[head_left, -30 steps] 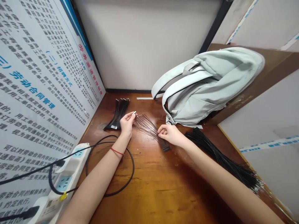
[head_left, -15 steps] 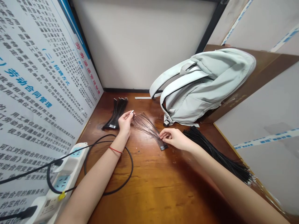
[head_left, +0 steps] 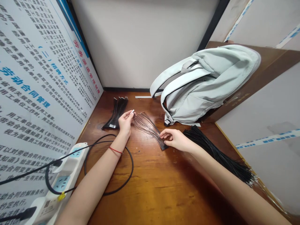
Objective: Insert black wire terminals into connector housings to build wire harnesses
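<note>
In the head view my left hand (head_left: pixel 125 122) pinches a small white connector (head_left: pixel 132 111) between thumb and fingers. From near it a fanned set of thin black wires (head_left: pixel 146 126) runs down to the right, its gathered end on the table. My right hand (head_left: pixel 172 138) has its fingers curled and pinched at the wires close to that gathered end. Its fingertips partly hide which wires they grip. Left of my left hand lies a stack of black wire sets (head_left: pixel 115 115) with a pale band at its lower end.
A long bundle of black wires (head_left: pixel 217 156) lies beyond my right forearm. A pale backpack (head_left: pixel 201 90) stands at the back right of the wooden table (head_left: pixel 142 187). A black cable (head_left: pixel 132 168) loops beside my left forearm, near a white power strip (head_left: pixel 76 165). A white strip (head_left: pixel 142 97) lies at the back.
The view has shifted slightly. Both hands keep almost the same place and grip, and the pale band at the gathered end of the wires no longer shows clearly.
</note>
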